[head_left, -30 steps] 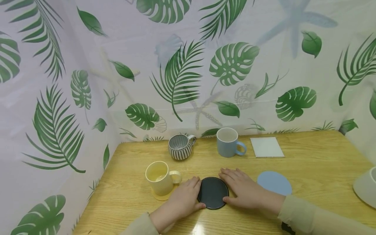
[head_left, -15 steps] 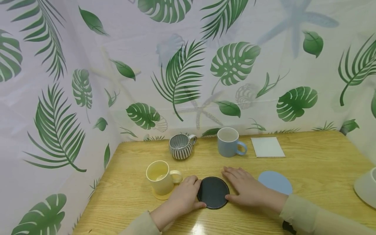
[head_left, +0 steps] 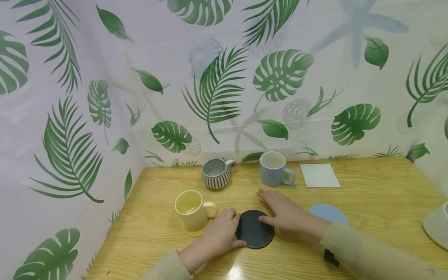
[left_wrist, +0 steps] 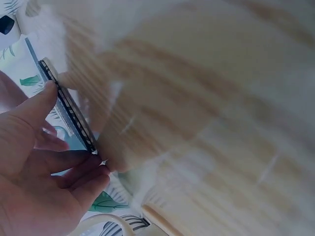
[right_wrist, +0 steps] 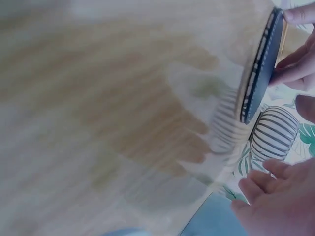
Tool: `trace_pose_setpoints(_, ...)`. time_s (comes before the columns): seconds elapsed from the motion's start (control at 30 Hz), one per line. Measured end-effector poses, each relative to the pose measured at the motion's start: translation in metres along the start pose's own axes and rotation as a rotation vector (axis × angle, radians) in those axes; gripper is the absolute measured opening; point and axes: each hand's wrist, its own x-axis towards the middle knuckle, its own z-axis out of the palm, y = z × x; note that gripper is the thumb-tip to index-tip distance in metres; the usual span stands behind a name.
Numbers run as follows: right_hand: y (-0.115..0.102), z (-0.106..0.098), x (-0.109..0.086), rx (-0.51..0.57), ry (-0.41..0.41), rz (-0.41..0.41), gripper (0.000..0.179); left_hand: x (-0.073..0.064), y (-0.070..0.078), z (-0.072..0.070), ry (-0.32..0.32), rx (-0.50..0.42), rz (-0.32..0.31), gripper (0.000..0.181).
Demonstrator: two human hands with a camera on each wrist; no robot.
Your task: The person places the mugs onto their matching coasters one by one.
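Observation:
A round black coaster [head_left: 254, 231] with a stitched rim lies on the wooden table in the head view. My left hand [head_left: 219, 232] holds it by its left side, thumb at the near edge and fingers at the far edge; the left wrist view shows this grip on the coaster [left_wrist: 75, 118] edge-on. Raised above the coaster's upper right, my right hand [head_left: 285, 212] has its fingers extended and grips nothing. In the right wrist view the right hand [right_wrist: 278, 196] is apart from the coaster [right_wrist: 263, 69]. A yellow mug [head_left: 190, 217] stands on a yellow coaster [head_left: 192, 234], left of my left hand.
Behind the hands stand a striped cup [head_left: 216, 181] and a blue mug [head_left: 271, 177]. A white square coaster [head_left: 320, 175] lies at the back right. The right forearm partly covers a round blue coaster [head_left: 329, 212]. A white rounded object [head_left: 436, 226] sits at the right edge.
My right hand has come off the black coaster's right edge, moving up and slightly left. The left hand keeps its place at the coaster, which has stayed put.

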Motion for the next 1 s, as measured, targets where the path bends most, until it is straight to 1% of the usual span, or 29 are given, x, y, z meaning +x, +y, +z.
trace_pose_setpoints(0.13, -0.005, -0.002, 0.015, 0.012, 0.101, -0.011, 0.070, 0.001, -0.001, 0.000, -0.003, -0.001, -0.003, 0.084)
trace_pose_setpoints(0.27, -0.010, -0.004, 0.029, 0.017, 0.164, -0.029, 0.068, 0.001, -0.001, 0.000, 0.002, -0.007, -0.008, 0.083)
trace_pose_setpoints(0.37, -0.013, -0.007, 0.038, 0.026, 0.176, -0.033, 0.068, 0.002, -0.001, 0.001, 0.004, 0.001, -0.010, 0.084)
trace_pose_setpoints(0.47, -0.016, -0.010, 0.045, 0.037, 0.180, -0.031, 0.067, 0.002, -0.001, 0.002, -0.008, 0.004, -0.013, 0.085)
trace_pose_setpoints(0.6, -0.019, -0.016, 0.054, 0.045, 0.209, -0.043, 0.064, 0.002, 0.000, 0.002, -0.022, 0.004, -0.017, 0.086)
trace_pose_setpoints(0.7, -0.020, -0.020, 0.060, 0.056, 0.227, -0.043, 0.063, 0.002, 0.000, 0.003, -0.020, 0.007, -0.017, 0.086)
trace_pose_setpoints(0.87, -0.019, -0.024, 0.069, 0.061, 0.228, -0.034, 0.064, 0.003, -0.001, 0.003, -0.007, 0.017, -0.009, 0.086)
trace_pose_setpoints(1.0, -0.018, -0.027, 0.075, 0.067, 0.232, -0.035, 0.065, 0.003, -0.001, 0.003, -0.011, 0.014, -0.011, 0.087)
